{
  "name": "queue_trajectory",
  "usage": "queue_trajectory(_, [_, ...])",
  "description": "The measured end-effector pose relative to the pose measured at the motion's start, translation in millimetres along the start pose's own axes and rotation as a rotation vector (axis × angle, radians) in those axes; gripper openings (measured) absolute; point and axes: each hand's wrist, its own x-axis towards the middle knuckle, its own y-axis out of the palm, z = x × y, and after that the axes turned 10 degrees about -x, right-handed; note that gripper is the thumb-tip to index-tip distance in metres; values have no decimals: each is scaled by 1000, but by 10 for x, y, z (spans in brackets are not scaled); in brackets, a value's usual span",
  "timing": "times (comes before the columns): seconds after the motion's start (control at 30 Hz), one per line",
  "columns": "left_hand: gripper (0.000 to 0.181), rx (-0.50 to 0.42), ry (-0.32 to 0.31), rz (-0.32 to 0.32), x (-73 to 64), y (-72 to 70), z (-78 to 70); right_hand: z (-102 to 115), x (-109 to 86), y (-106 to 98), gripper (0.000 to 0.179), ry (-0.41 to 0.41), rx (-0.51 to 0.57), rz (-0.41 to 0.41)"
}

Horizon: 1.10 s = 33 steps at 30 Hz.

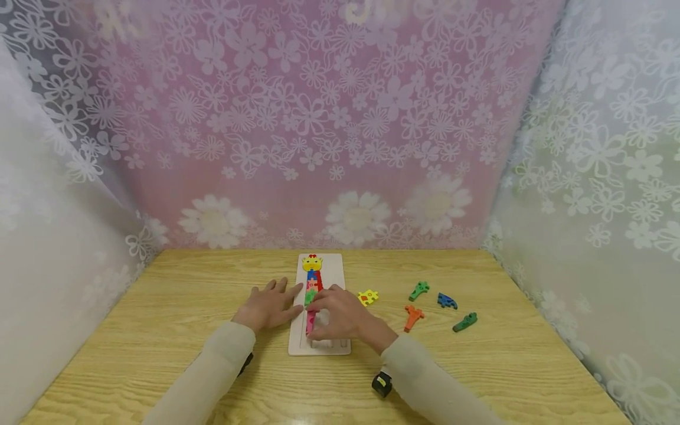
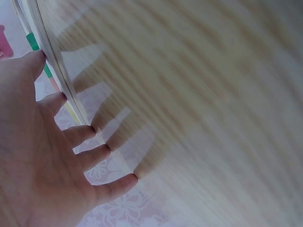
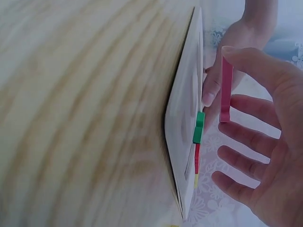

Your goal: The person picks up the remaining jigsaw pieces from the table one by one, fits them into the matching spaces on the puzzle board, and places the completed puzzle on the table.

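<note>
A white puzzle board (image 1: 333, 268) lies on the table with a yellow giraffe head (image 1: 312, 263) and blue, red, salmon and green pieces set in it. Between thumb and fingers my right hand (image 1: 342, 313) pinches a pink puzzle piece (image 3: 227, 87), held just above the board's lower half. My left hand (image 1: 270, 306) is spread out at the board's left side; in the left wrist view its thumb (image 2: 35, 64) touches the board's edge. Part of the board is hidden under the right hand.
Right of the board lie loose puzzle pieces: a yellow one (image 1: 368, 297), a light green one (image 1: 419, 290), an orange one (image 1: 413, 317), a blue one (image 1: 447, 301) and a dark green one (image 1: 465, 321). Flowered cloth (image 1: 340, 130) hangs behind the wooden table (image 1: 180, 307).
</note>
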Motion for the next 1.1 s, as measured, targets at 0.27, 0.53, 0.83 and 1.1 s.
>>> queue_trajectory(0.27, [68,16,-5,4,20,16,7,60,23,38,55,-3,-40,12])
queue_trajectory(0.53, [68,15,-10,1,10,12,-2,102,26,64,51,-8,-44,22])
queue_trajectory(0.83, [68,8,-13,1,5,6,-10,144,43,83,48,-10,-78,36])
queue_trajectory(1.1, [68,12,-10,-6,4,7,-9,173,43,63,48,-9,-100,45])
